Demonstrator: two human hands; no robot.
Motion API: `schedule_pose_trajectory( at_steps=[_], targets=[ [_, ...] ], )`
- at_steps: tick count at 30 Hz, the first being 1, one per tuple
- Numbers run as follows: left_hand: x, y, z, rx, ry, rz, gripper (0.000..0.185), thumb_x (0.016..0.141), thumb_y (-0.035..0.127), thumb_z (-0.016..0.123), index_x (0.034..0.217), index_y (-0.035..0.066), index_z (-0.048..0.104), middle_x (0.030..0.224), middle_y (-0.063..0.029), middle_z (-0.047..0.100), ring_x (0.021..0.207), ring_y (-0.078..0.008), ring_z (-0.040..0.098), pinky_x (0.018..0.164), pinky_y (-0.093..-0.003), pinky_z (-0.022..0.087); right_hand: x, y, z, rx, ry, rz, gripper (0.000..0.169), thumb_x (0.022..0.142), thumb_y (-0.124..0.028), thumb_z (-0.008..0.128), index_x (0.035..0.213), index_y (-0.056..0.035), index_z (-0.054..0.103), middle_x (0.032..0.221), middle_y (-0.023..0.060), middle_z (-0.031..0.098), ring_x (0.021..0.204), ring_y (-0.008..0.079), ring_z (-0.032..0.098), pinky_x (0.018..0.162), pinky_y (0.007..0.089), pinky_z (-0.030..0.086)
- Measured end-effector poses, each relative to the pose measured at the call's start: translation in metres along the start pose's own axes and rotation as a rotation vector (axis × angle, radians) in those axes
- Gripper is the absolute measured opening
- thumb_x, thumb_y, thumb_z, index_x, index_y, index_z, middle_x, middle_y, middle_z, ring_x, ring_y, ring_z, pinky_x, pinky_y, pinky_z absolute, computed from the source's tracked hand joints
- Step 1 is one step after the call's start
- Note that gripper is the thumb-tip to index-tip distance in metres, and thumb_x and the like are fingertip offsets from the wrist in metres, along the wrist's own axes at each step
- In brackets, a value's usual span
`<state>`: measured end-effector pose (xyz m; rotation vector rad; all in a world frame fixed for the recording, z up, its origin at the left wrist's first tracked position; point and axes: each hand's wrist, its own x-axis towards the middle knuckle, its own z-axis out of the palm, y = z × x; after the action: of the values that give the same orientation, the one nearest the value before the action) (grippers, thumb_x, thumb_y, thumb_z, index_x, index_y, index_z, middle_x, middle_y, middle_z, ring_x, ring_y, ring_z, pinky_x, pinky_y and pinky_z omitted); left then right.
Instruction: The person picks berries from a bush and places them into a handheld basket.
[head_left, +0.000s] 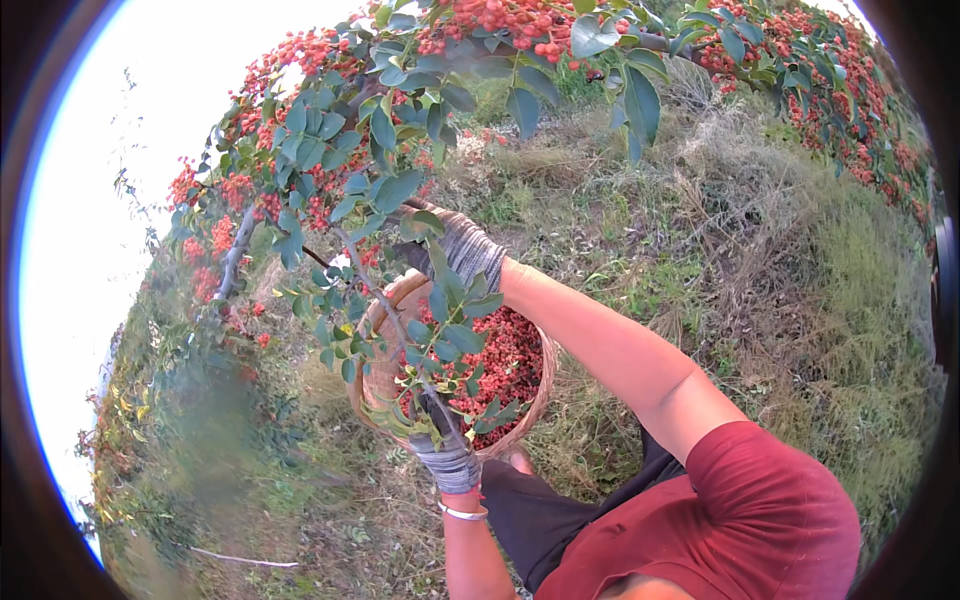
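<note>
My left hand (448, 457), in a grey knitted glove with a dark palm, is at the near rim of a woven basket (549, 367). A thin leafy branch (386, 304) slants down over the basket and ends against this hand; leaves partly cover the fingers. Higher up, my right hand (466, 244), gloved the same way, reaches in among the leaves beside the basket's far rim. Its fingertips are hidden, so what it touches cannot be told. Many small red berries (514, 360) lie inside the basket. Clusters of similar berries (517, 22) hang on the branches above.
A thicker grey branch (236, 255) stands to the left, with berry clusters (221, 234) near it. Another berry-laden branch (847, 97) arches over at the upper right. Dry grass and weeds (720, 247) cover the ground. A pale stick (244, 559) lies at the lower left.
</note>
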<state>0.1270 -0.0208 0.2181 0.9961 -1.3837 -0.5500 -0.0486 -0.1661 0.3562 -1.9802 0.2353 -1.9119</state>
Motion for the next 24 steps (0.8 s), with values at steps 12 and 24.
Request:
schedule_pose_trajectory(
  at_steps=[12,24],
  targets=[
    [0.000,0.010,-0.004,0.293,-0.092,0.120,0.039,0.089,0.021,0.052,0.120,-0.001,0.048,0.108,-0.0092,0.058,0.095,-0.0182,0.055,0.079,-0.0313,0.045,0.008,0.016,-0.005,-0.133,-0.137,0.081,0.027,0.077,-0.004,0.059,0.104,-0.0054,0.058,0.077,0.0022,0.063,0.067,0.0063,0.051,0.062,0.0244,0.046],
    [0.000,-0.003,-0.002,0.036,0.009,0.065,0.039,0.090,0.024,0.050,0.120,0.000,0.049,0.112,-0.0086,0.056,0.096,-0.0165,0.055,0.079,-0.0301,0.045,-0.012,-0.044,0.004,0.148,0.054,0.237,0.023,0.079,-0.013,0.066,0.097,-0.0008,0.061,0.093,0.0113,0.063,0.085,0.0184,0.059,0.081,0.0311,0.048]
  ],
)
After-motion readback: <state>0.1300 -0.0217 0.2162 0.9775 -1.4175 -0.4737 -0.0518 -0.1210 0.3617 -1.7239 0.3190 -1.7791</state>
